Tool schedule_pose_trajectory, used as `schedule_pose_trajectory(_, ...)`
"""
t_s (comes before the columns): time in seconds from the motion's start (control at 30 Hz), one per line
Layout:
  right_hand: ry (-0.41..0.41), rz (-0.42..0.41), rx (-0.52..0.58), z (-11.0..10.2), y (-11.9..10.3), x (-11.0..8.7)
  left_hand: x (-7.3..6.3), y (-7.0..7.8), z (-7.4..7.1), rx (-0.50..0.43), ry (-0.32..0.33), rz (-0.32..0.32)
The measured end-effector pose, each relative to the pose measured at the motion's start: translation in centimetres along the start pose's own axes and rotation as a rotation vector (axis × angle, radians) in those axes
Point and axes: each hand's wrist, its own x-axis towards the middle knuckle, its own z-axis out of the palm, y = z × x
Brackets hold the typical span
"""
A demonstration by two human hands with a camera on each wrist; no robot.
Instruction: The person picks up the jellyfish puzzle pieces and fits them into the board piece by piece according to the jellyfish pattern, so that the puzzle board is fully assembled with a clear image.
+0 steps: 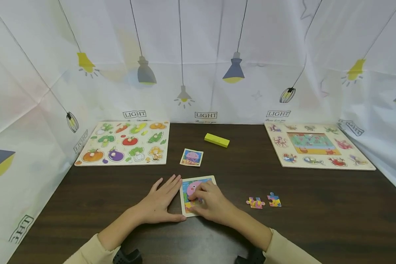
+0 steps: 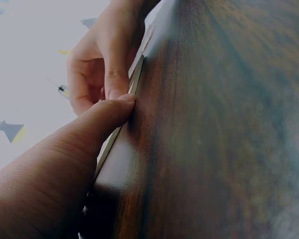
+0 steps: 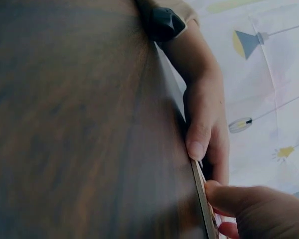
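Note:
A small framed jigsaw puzzle (image 1: 186,190) with a pink sea animal lies on the table in front of me. My left hand (image 1: 161,201) rests at its left side, fingers stretched along the edge and thumb at the lower left corner. Over the puzzle's right half, my right hand (image 1: 212,203) bends its fingers and pinches what appears to be a puzzle piece, mostly hidden by the fingers. The left wrist view shows my left thumb (image 2: 112,117) against the board's edge. Two loose puzzle pieces, one pink and yellow (image 1: 255,202), one blue and yellow (image 1: 274,200), lie to the right.
Behind the puzzle lies a small picture card (image 1: 191,157) with a similar pink animal, and a yellow block (image 1: 216,140) farther back. A vegetable peg board (image 1: 142,145) lies at the back left, a sea-animal board (image 1: 277,150) at the back right. A printed curtain (image 1: 198,73) borders the dark table (image 1: 316,220).

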Motion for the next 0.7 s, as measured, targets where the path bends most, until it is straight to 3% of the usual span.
schedule_pose_trajectory(0.3,-0.092,-0.101,-0.001,-1.2,0.4,-1.2,-0.1,0.1,0.3,-0.018,-0.017,-0.008)
schedule_pose_trajectory(0.7,-0.110,-0.006,-0.011,-4.0,1.9,-3.3,0.0,0.0,0.2,0.013,-0.010,-0.023)
